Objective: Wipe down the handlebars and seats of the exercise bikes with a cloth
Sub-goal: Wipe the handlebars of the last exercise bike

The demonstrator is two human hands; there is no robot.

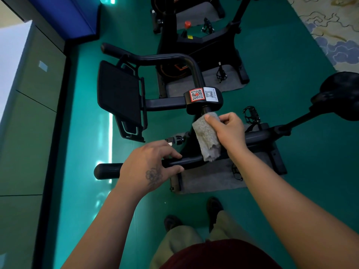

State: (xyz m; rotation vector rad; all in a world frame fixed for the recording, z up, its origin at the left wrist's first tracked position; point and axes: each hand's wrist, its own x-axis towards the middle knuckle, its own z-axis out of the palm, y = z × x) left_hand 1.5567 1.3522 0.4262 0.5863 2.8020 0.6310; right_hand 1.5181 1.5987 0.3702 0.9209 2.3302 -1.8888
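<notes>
A black exercise bike stands below me. My left hand (150, 165) grips the near arm of its black handlebar (107, 170). My right hand (227, 131) holds a grey cloth (206, 138) wrapped round the handlebar's right bend, just below the hub with QR stickers (204, 95). The far handlebar arm (155, 58) curves away to the left. A black tablet tray (118, 96) sits between the two arms. The bike's black seat (342, 96) is at the right edge.
A second black bike (202, 41) stands behind on a grey mat (231, 82), and a third is farther back. Pedals (250, 114) stick out near my right hand. Green floor runs all round; cabinets (33, 105) line the left. My feet (213, 206) are close to the bike's base.
</notes>
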